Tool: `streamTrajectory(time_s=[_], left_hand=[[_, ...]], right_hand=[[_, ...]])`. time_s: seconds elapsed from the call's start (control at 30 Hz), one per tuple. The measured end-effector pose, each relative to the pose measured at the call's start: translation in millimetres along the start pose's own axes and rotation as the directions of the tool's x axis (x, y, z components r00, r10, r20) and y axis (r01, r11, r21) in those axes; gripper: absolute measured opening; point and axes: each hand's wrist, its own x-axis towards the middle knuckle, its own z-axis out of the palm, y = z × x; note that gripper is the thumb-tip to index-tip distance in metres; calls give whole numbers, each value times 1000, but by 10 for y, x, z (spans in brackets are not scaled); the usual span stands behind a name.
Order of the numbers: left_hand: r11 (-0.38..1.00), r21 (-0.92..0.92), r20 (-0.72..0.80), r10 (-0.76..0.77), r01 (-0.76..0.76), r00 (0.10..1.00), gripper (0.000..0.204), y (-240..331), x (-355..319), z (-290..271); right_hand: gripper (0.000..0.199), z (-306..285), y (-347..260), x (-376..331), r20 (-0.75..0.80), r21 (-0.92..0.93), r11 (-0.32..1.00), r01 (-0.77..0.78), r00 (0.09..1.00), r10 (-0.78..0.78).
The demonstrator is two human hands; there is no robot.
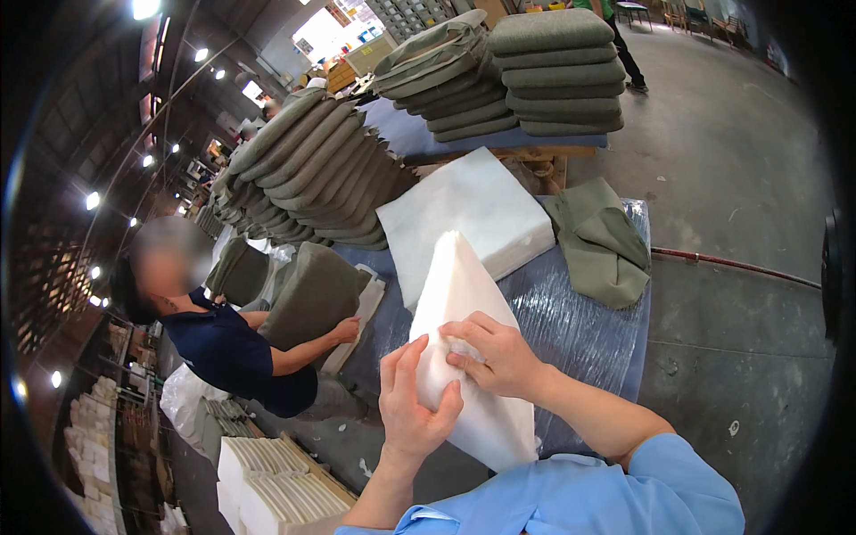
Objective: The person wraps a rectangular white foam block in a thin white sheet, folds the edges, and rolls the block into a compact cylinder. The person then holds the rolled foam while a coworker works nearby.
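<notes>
A white sheet of soft padding [468,285], folded to a point at its far end, leans between my body and the table. My right hand [495,358] pinches a crumpled bit of it near the middle, fingers curled in. On the near left side, my left hand [417,399] grips the same padding, its thumb and bent fingers around a bulge. Whatever lies inside the fold is hidden. Just beyond it lies a stack of flat white sheets [473,209]. A loose grey-green fabric cover [599,245] rests to the right of that stack.
The table [571,343] has a shiny plastic-wrapped top. Piles of grey-green cushions [557,76] stand at the back and a leaning row [312,169] at the left. A co-worker [236,339] handles a green-covered cushion at the left. White foam slabs [276,490] are stacked lower left.
</notes>
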Motion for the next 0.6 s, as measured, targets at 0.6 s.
streamTrajectory(time_s=[0.6], left_hand=[[408,-912,-152,-442,47,884,59,-639,-95,312]], right_hand=[[33,167,682,-842,-103,151,919,-365,918,382]])
